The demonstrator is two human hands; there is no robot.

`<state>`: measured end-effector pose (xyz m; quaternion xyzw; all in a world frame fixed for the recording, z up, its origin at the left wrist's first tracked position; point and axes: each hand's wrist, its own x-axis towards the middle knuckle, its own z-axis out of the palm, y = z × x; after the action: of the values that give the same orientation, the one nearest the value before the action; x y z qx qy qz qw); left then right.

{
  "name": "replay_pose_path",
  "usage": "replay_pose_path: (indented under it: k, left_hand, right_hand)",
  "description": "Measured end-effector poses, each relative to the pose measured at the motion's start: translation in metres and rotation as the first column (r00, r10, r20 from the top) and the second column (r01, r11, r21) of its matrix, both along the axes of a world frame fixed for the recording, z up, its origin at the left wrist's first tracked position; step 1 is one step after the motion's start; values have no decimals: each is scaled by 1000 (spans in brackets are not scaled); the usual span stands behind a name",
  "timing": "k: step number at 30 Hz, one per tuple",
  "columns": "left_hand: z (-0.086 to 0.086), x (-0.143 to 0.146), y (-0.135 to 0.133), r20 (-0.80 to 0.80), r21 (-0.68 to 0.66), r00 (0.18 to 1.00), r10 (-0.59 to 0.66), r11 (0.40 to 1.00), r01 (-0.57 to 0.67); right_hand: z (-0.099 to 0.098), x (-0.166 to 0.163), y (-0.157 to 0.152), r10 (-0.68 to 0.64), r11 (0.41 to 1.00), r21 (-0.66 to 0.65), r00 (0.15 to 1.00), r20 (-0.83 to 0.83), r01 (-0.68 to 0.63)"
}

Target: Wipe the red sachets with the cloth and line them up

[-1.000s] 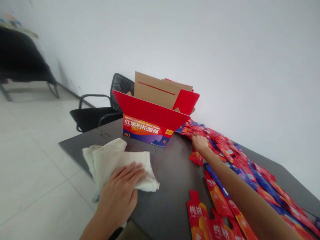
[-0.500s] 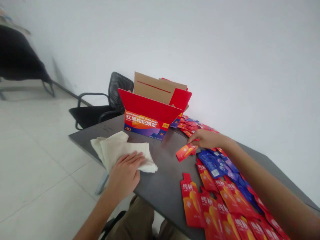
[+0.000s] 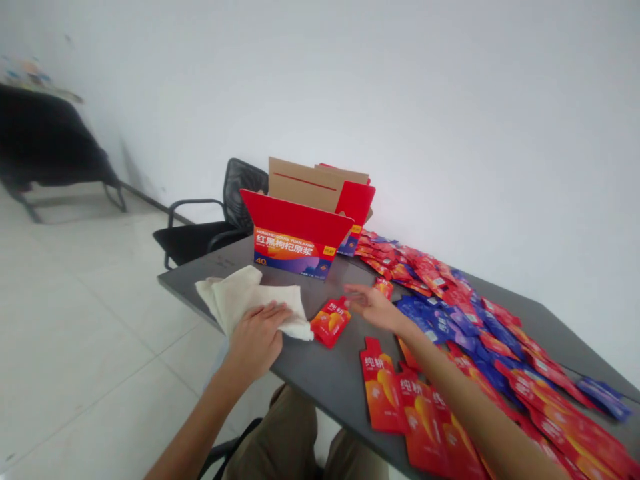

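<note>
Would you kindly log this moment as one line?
left hand: flat on cream cloth | right hand: open, beside red pouch | pouch: on table, beside cloth | carton: flaps open

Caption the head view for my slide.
Left hand on a cloth; right hand near a red pouch, open box beyond.

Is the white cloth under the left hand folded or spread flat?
Folded, loosely: beyond the left hand, the white cloth shows overlapping layers, not one flat sheet.
</note>
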<state>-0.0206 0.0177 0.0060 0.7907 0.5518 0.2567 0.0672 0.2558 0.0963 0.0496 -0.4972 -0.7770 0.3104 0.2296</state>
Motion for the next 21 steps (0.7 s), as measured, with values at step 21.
replay_pose_path:
  k: [21]
  left_hand:
    - [14,57,18,-126,-32,901,-415,910,414]
  right_hand:
    - [-35,-21,-38,132,989,90,971,-202,-116]
